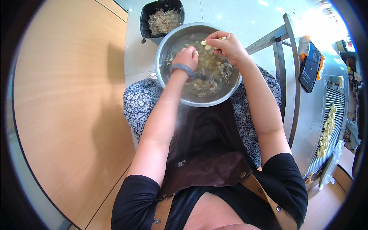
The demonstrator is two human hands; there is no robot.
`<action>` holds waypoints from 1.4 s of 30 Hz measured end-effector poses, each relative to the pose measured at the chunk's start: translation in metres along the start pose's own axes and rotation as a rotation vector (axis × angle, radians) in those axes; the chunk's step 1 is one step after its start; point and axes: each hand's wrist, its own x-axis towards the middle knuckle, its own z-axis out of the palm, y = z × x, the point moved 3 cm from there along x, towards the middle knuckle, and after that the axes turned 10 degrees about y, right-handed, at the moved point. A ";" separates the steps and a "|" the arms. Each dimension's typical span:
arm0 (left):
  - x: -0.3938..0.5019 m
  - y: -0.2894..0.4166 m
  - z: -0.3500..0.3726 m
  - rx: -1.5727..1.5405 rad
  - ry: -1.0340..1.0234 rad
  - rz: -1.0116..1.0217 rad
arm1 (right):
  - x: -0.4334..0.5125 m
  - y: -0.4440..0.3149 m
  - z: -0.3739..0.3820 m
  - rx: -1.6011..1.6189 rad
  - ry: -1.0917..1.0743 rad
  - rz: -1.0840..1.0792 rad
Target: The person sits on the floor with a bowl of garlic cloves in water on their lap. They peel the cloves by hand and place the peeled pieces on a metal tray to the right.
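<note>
A round metal basin (198,103) rests on my lap, holding cloudy water with garlic cloves and loose papery skins (207,89) in it. Over its right side, my right hand (225,46) is closed around several peeled garlic cloves (208,46), some poking out between thumb and fingers. My left hand (187,59), with a grey bangle (182,69) on its wrist, is inside the basin near the left wall, fingers curled. Something pale shows at its fingertips, seemingly a garlic clove; most of the fingers are turned away from view.
A black-lined bin (146,27) full of garlic skins stands behind the basin. To the right, a metal counter (312,120) bears a phone (311,67), an orange packet (321,67), peeled cloves (326,132) on a slatted rack (337,107), and a plastic bag (335,164). A wooden panel (69,100) rises at left.
</note>
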 end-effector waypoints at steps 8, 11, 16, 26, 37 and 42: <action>0.000 0.023 -0.026 -1.058 -0.268 -0.369 | 0.004 0.006 0.001 -0.164 -0.052 -0.015; 0.000 0.025 -0.025 -1.017 -0.225 -0.323 | 0.003 0.009 0.004 -0.054 -0.056 0.035; -0.003 0.035 -0.020 -0.435 0.135 0.039 | 0.001 0.028 0.017 0.223 -0.066 0.210; -0.007 0.038 -0.031 -0.287 -0.021 0.099 | 0.005 0.037 0.016 0.305 -0.166 0.325; 0.013 0.000 -0.030 -0.267 0.148 0.020 | -0.033 0.000 0.002 0.577 -0.016 0.279; 0.002 0.013 -0.019 0.009 0.038 0.283 | -0.111 -0.053 -0.057 0.763 -0.167 0.007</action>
